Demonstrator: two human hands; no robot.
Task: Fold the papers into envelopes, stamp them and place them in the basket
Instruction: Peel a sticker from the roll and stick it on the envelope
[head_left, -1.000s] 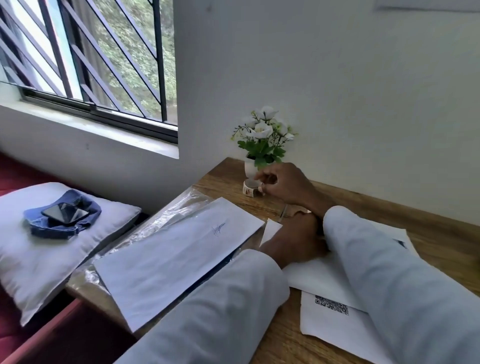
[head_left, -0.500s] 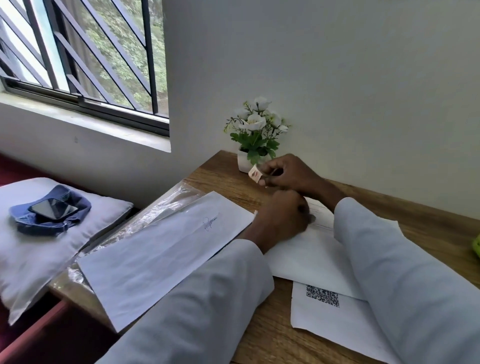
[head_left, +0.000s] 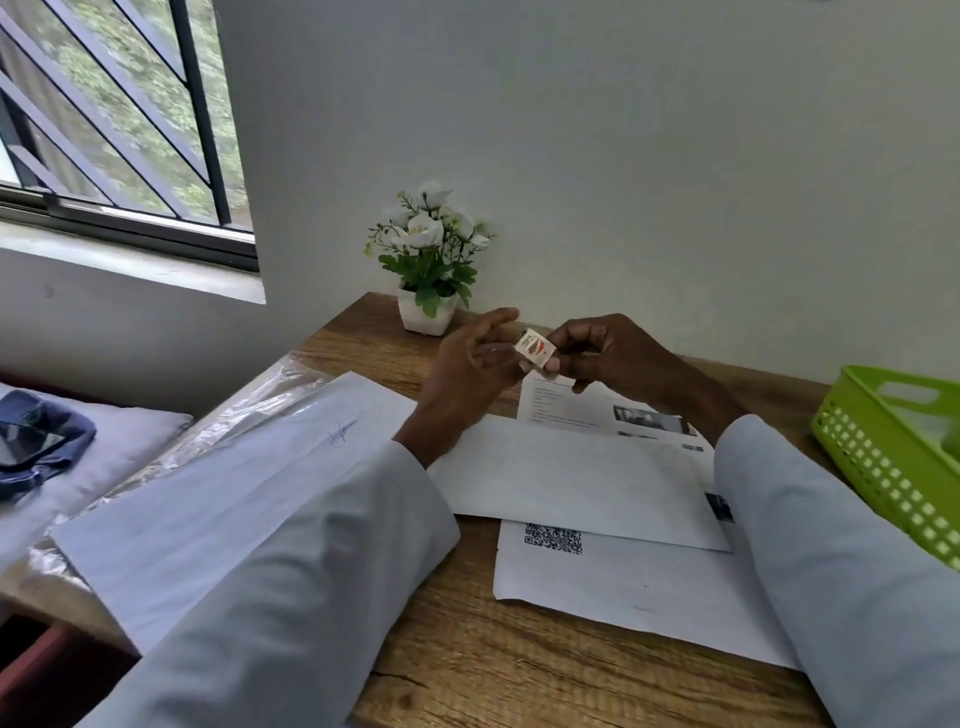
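Note:
A small stamp (head_left: 533, 351) with a red mark is held in the air above the desk, pinched between both hands. My left hand (head_left: 467, 371) touches its left edge with the fingertips, the index finger stretched out. My right hand (head_left: 605, 358) grips its right edge. Below them lies a folded white envelope (head_left: 571, 480) on top of printed sheets (head_left: 639, 587), one with a QR code. A long folded paper (head_left: 208, 499) with a scribbled signature lies at the left. The green basket (head_left: 893, 462) stands at the right edge.
A white pot of artificial flowers (head_left: 428, 265) stands at the back of the wooden desk (head_left: 467, 665) against the wall. Clear plastic wrap (head_left: 260, 400) lies under the left paper. Left of the desk is a white pillow (head_left: 104, 457) with a blue cloth and phone (head_left: 31, 441).
Both hands rose off the desk and came together in the air with the stamp between them. The view swung right, bringing the green basket into sight.

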